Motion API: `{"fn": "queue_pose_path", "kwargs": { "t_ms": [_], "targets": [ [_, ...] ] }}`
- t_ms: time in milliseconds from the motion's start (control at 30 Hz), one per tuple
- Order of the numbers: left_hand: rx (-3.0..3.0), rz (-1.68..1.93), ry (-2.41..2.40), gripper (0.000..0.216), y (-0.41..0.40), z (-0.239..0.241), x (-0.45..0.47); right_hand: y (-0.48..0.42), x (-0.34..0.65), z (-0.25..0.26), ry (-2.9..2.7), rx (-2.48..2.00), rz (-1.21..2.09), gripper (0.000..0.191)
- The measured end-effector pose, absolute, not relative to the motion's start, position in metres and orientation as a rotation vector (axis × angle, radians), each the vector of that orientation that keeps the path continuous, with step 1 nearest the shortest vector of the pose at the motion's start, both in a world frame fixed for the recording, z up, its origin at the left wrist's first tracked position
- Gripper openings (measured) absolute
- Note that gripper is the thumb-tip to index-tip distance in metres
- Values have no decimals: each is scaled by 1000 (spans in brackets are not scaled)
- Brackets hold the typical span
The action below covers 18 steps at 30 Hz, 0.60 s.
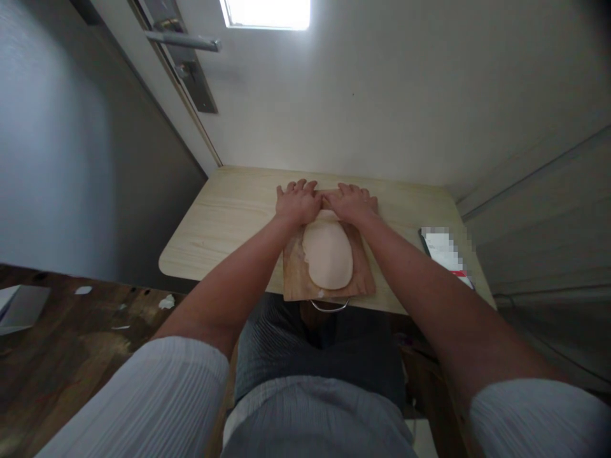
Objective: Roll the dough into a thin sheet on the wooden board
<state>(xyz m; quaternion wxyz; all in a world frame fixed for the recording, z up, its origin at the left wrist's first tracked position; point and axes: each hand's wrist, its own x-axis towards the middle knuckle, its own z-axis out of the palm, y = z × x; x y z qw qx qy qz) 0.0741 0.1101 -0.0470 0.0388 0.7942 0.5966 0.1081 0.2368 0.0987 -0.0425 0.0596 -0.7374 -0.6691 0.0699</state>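
A flat, pale oval sheet of dough (pixel 330 254) lies on a wooden cutting board (pixel 294 283), its left edge ragged and its far end showing a crease or fold. At that far end rests my left hand (pixel 298 202), palm down, its fingers apart and pointing away from me. Beside it, my right hand (pixel 352 202) lies palm down in the same way, its fingers also apart. The thumbs come close together between the hands. What lies under the palms is hidden, so I cannot tell whether they press on dough alone or on something else. A metal handle (pixel 329 309) sticks out at the board's near edge.
The board rests on a light wooden table (pixel 219 222) against a pale door with a lever handle (pixel 184 41). To the right lies a phone-like object (pixel 443 251), partly blurred out. Paper scraps (pixel 167 301) and a white box (pixel 23 306) are on the floor at left.
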Motion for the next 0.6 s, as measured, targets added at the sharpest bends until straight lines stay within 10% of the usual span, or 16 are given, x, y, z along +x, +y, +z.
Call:
{"fn": "queue_pose_path", "kwargs": {
  "t_ms": [600],
  "targets": [
    [2437, 329, 1847, 52, 112, -47, 74, 104, 236, -47, -1936, -2232, 175, 64]
  ]
}}
